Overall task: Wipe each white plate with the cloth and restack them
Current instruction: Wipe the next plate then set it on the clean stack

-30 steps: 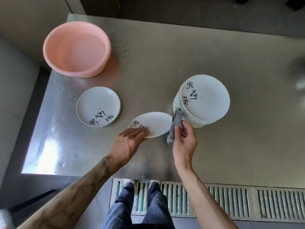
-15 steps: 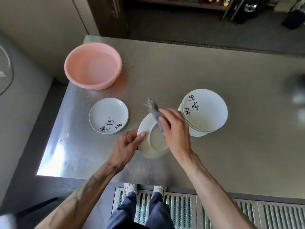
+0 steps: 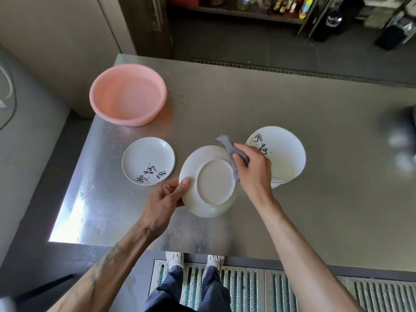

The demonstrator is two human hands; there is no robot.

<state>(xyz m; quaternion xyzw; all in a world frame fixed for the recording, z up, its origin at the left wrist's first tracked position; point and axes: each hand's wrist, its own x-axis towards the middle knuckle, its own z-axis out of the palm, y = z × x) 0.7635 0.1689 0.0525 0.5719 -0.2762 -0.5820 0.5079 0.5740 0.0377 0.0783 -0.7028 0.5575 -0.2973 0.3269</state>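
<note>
My left hand (image 3: 167,198) pinches the left rim of a white plate (image 3: 209,183), held above the steel table with its underside facing me. My right hand (image 3: 254,170) grips a grey cloth (image 3: 230,154) and presses it against the plate's upper right edge. A stack of several white plates (image 3: 283,154) with black lettering stands just right of my right hand. One single white plate (image 3: 148,161) with the same lettering lies flat to the left.
A pink plastic basin (image 3: 128,94) sits at the table's back left corner. The steel table (image 3: 247,104) stretches back and to the right. A blurred dark object (image 3: 403,140) is at the right edge. Shelves with bottles stand beyond the table.
The plate came off the table, was turned underside up and tilted toward me. My right hand brought the cloth from beside the stack onto the plate's rim. The view tipped up.
</note>
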